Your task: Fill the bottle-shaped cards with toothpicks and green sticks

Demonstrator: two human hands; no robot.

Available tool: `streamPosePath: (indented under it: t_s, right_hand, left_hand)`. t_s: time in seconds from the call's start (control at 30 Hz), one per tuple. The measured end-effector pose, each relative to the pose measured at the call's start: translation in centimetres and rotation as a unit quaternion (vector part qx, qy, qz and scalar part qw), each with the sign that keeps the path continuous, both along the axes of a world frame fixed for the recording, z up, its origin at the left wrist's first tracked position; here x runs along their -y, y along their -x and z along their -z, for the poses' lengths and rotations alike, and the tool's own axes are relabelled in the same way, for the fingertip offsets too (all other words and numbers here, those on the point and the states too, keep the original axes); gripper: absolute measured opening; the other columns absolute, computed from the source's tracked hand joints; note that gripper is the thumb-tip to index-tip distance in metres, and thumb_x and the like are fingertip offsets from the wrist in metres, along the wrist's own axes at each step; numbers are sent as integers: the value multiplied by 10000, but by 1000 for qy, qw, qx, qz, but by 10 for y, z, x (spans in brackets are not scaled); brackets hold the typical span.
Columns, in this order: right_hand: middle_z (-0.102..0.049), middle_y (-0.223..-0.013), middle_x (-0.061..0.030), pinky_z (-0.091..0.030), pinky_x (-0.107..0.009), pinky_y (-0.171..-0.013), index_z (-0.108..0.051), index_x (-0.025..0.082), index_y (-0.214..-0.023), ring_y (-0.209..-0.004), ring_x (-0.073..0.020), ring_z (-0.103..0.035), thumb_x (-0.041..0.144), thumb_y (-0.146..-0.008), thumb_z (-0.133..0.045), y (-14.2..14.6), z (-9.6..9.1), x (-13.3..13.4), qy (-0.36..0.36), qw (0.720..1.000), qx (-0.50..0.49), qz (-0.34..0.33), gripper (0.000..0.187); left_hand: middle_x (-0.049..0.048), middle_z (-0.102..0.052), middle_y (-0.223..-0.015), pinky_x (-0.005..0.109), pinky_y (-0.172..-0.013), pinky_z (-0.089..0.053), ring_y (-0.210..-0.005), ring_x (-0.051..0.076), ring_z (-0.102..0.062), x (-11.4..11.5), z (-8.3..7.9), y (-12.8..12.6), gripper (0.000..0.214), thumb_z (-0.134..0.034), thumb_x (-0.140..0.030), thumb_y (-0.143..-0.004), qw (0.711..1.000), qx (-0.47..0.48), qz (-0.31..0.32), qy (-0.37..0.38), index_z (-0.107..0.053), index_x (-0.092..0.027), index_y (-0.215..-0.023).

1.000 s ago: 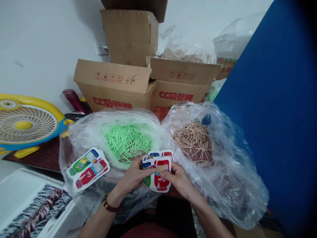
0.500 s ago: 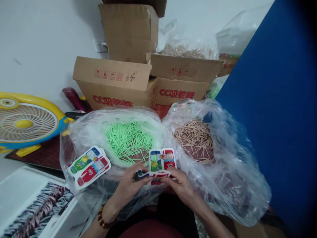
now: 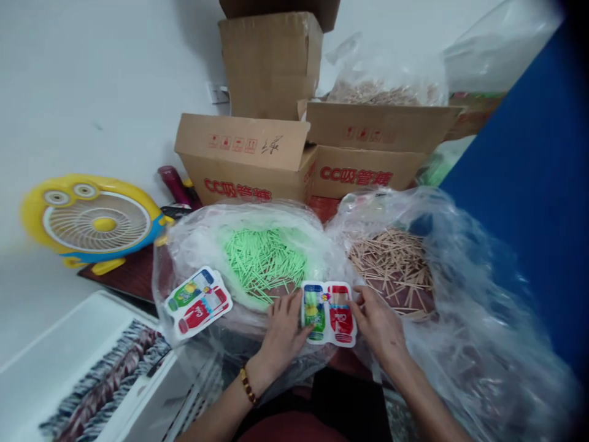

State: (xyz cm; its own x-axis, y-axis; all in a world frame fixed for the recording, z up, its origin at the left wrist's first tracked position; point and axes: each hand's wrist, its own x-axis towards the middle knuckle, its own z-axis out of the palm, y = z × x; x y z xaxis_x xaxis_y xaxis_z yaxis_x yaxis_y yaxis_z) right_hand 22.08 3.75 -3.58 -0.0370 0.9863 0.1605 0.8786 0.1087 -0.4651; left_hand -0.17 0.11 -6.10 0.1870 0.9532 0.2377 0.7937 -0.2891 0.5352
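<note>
A flat pack printed with a green Sprite bottle and a red Cola bottle (image 3: 340, 310) faces up in front of me, between my hands. My left hand (image 3: 284, 328) grips its left edge, with the thumb lying over the lower left corner. At the right edge, my right hand (image 3: 380, 322) pinches the pack between thumb and fingers. Thin green sticks (image 3: 264, 261) lie in a clear plastic bag just beyond my left hand. Brown sticks (image 3: 393, 264) fill another open bag beyond my right hand. Similar bottle-print packs (image 3: 197, 302) are stacked at the left on the plastic.
Cardboard boxes (image 3: 243, 159) stand behind the bags, with a bag of brown sticks (image 3: 386, 95) on top. A yellow fan (image 3: 103, 224) is at the left, above a white container (image 3: 99, 307) with patterned cloth. A blue panel (image 3: 519, 178) borders the right side.
The folded pack that was held upright over the flat pack now appears laid down flat. My hands have spread apart to its two side edges. The camera view has shifted left.
</note>
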Motion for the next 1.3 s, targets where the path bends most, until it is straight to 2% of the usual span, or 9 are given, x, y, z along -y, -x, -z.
streamPosePath:
  t_s: [0.13, 0.27, 0.4, 0.5, 0.67, 0.8, 0.97, 1.07, 1.3]
  right_hand:
    - [-646, -956, -40, -422, -277, -713, -594, 234, -963, -840, -183, -623, 312, -945, -389, 36, -23, -5, -13, 991, 4, -132, 220]
    - [-642, -927, -57, -409, -274, -717, -614, 215, -920, -871, -191, -608, 277, -941, -403, 98, -39, -30, -7, 971, 111, -213, 221]
    - [-628, -1002, -83, -422, -304, -763, -622, 193, -965, -941, -229, -585, 330, -876, -510, 156, -28, -56, 3, 936, 193, -295, 198]
    - [-594, -1087, -122, -421, -360, -811, -611, 163, -1050, -991, -277, -556, 385, -808, -583, 181, -13, -68, 2, 928, 214, -306, 330]
    - [-575, -1092, -152, -403, -392, -848, -637, 137, -1032, -1010, -300, -520, 433, -766, -603, 193, -3, -84, 8, 912, 238, -333, 400]
    - [-566, -1080, -173, -363, -414, -881, -657, 116, -982, -1035, -318, -486, 370, -796, -575, 198, -3, -93, -1, 899, 251, -357, 326]
    - [-571, -1097, -195, -311, -432, -913, -635, 95, -1024, -1041, -309, -475, 160, -878, -409, 204, 3, -91, -8, 896, 250, -367, 276]
    - [-577, -1097, -195, -318, -415, -886, -615, 95, -1039, -1022, -300, -484, 137, -875, -407, 201, 8, -92, 5, 899, 242, -364, 268]
    - [-636, -963, -111, -297, -335, -813, -578, 140, -967, -918, -225, -541, 110, -890, -387, 190, 12, -106, 45, 921, 184, -342, 209]
  left_hand:
    - [120, -511, -1300, 452, -1000, -352, -1197, 275, -449, 7, -10, 30, 589, -548, -352, -890, 999, 22, -32, -34, -319, -242, -1421]
    - [116, -561, -1187, 468, -985, -370, -1133, 283, -497, 5, -16, 116, 392, -492, -353, -912, 978, -7, -181, -108, -477, -223, -1282]
    - [132, -589, -1125, 464, -900, -425, -1061, 310, -540, -1, -8, 202, 392, -480, -392, -897, 951, -110, -266, -113, -534, -188, -1227]
    - [160, -574, -1173, 460, -907, -419, -1079, 333, -528, -5, 0, 233, 481, -508, -422, -869, 935, -174, -296, -90, -514, -151, -1266]
    - [168, -528, -1282, 491, -916, -401, -1124, 351, -499, -11, 3, 238, 509, -492, -402, -876, 938, -195, -287, -2, -475, -141, -1312]
    - [148, -520, -1287, 502, -929, -387, -1144, 352, -482, -17, 3, 241, 495, -504, -403, -871, 938, -184, -290, 50, -480, -169, -1306]
    - [127, -550, -1130, 451, -910, -417, -1035, 315, -521, -22, 4, 250, 463, -529, -380, -859, 956, -157, -248, 2, -500, -155, -1264]
    - [97, -543, -1004, 395, -885, -438, -960, 282, -536, -24, -2, 253, 387, -517, -313, -863, 966, -137, -217, -35, -534, -123, -1199]
    - [48, -576, -804, 330, -758, -452, -797, 231, -578, -25, -26, 251, 144, -463, -284, -860, 968, -110, -222, -28, -557, -187, -811]
